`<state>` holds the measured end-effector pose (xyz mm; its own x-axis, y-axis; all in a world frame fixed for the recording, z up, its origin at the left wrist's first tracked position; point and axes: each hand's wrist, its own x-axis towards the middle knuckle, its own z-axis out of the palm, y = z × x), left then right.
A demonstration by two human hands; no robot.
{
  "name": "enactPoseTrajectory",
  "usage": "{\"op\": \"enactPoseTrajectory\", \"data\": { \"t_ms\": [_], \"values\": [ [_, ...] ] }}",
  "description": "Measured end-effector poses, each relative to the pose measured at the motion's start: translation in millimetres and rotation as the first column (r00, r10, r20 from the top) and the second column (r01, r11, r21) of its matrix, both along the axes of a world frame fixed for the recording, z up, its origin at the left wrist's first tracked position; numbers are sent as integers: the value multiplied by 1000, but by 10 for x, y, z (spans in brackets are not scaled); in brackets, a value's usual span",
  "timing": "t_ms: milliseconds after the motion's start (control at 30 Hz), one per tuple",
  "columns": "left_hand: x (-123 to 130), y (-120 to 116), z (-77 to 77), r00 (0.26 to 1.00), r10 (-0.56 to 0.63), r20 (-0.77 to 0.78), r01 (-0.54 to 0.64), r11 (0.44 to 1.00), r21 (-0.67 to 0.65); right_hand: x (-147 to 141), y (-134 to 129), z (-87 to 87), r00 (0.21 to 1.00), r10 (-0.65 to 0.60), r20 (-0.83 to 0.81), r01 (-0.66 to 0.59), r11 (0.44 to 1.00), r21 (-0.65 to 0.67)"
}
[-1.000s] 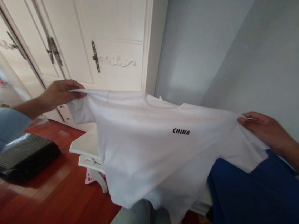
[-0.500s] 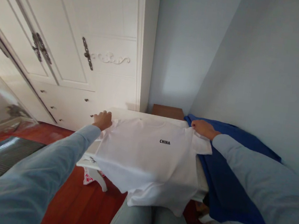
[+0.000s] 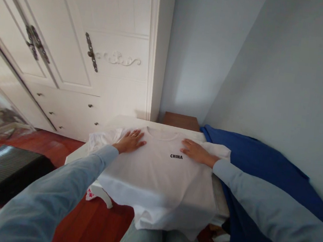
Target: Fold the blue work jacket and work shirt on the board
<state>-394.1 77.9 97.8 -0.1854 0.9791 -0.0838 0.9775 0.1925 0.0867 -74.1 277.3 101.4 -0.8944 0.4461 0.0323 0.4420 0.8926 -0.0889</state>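
A white T-shirt (image 3: pixel 155 174) with "CHINA" printed in black on its chest lies spread over a white table (image 3: pixel 77 154), collar at the far side. Its hem hangs over the near edge above my legs. My left hand (image 3: pixel 131 141) rests flat on the left shoulder area, fingers extended, a ring on one finger. Close to the collar on the other side, my right hand (image 3: pixel 195 151) lies flat on the cloth just beside the lettering. Neither hand grips the fabric.
A white wardrobe (image 3: pixel 126 16) with dark metal handles stands behind the table. Blue cloth (image 3: pixel 250 158) drapes along the right side by the grey wall. At the back is a brown box (image 3: pixel 180 120). A black ribbed case (image 3: pixel 6 173) sits on the left, over red-brown flooring.
Both hands have let go of the T-shirt's sleeve and shoulder edges and moved inward, now lying flat on it. The shirt's upper part has settled on the table.
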Motion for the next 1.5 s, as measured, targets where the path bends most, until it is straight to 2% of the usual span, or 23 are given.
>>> {"op": "enactPoseTrajectory", "data": {
  "t_ms": [100, 233, 333, 433, 500, 600, 667, 700, 733, 767, 800, 833, 900, 933, 967, 1033, 1100, 1167, 1233, 1300, 1400, 1433, 1500],
  "values": [
    [-146, 83, 32, 1000, -12, -24, 12, 1000, -2, -38, 291, -192, 997, -76, -29, 76, 997, 17],
    [-330, 281, 46, 998, -48, -38, 48, 999, 2, -105, 608, -283, 993, -103, -60, 104, 994, 12],
    [-405, 489, 66, 995, -49, -85, 53, 998, 46, -152, 728, -248, 991, -122, -53, 124, 991, 40],
    [-400, 671, 121, 991, 61, -117, -34, 974, 222, -202, 799, -149, 983, -179, -43, 183, 978, 103],
    [-353, 735, 170, 988, 130, -81, -97, 941, 323, -240, 809, -67, 978, -204, -49, 208, 971, 121],
    [-204, 715, 259, 985, 168, -29, -144, 912, 384, -278, 703, 45, 981, -174, -79, 184, 974, 130],
    [-22, 615, 337, 983, 175, 50, -178, 870, 460, -275, 523, 97, 979, -122, -163, 141, 984, 111],
    [103, 535, 384, 976, 156, 149, -212, 829, 517, -262, 400, 118, 969, -93, -227, 115, 990, 85],
    [250, 435, 436, 951, 106, 291, -263, 771, 580, -241, 257, 140, 952, -64, -298, 82, 996, 47],
    [420, 315, 493, 879, 8, 477, -346, 700, 625, -214, 95, 167, 930, -37, -365, 38, 999, -3],
    [608, 177, 552, 768, -116, 630, -423, 648, 634, -179, -81, 204, 908, -12, -419, -13, 998, -58],
    [809, 25, 610, 618, -259, 743, -482, 622, 617, -136, -270, 253, 892, 14, -451, -73, 991, -113],
    [1220, -302, 712, 327, -481, 813, -578, 579, 575, -29, -672, 393, 871, 73, -486, -196, 958, -208],
    [1416, -464, 749, 215, -554, 804, -630, 551, 548, 37, -881, 478, 862, 93, -498, -243, 938, -247],
    [1598, -618, 771, 122, -605, 787, -676, 530, 512, 109, -1090, 564, 853, 93, -513, -274, 917, -289],
    [1909, -887, 764, 3, -697, 717, -739, 482, 471, 273, -1500, 711, 830, 54, -554, -314, 867, -386],
    [2156, -1100, 691, -52, -760, 648, -790, 428, 438, 447, -1885, 772, 793, -35, -609, -327, 818, -473],
    [2358, -1268, 589, -84, -790, 608, -829, 394, 397, 608, -2235, 718, 736, -132, -664, -337, 779, -528],
    [2522, -1407, 513, -117, -797, 592, -838, 400, 373, 730, -2541, 581, 658, -238, -715, -344, 750, -566],
    [2639, -1526, 499, -132, -794, 594, -820, 424, 385, 800, -2789, 435, 548, -390, -740, -317, 722, -615],
    [2718, -1678, 583, -77, -793, 605, -789, 419, 449, 834, -3045, 352, 369, -604, -707, -249, 669, -701],
    [2725, -1724, 620, -43, -792, 609, -787, 402, 468, 839, -3102, 372, 335, -631, -699, -250, 656, -712],
    [2731, -1807, 680, 31, -792, 610, -791, 354, 499, 852, -3184, 463, 332, -631, -701, -276, 646, -712]
  ]
}}
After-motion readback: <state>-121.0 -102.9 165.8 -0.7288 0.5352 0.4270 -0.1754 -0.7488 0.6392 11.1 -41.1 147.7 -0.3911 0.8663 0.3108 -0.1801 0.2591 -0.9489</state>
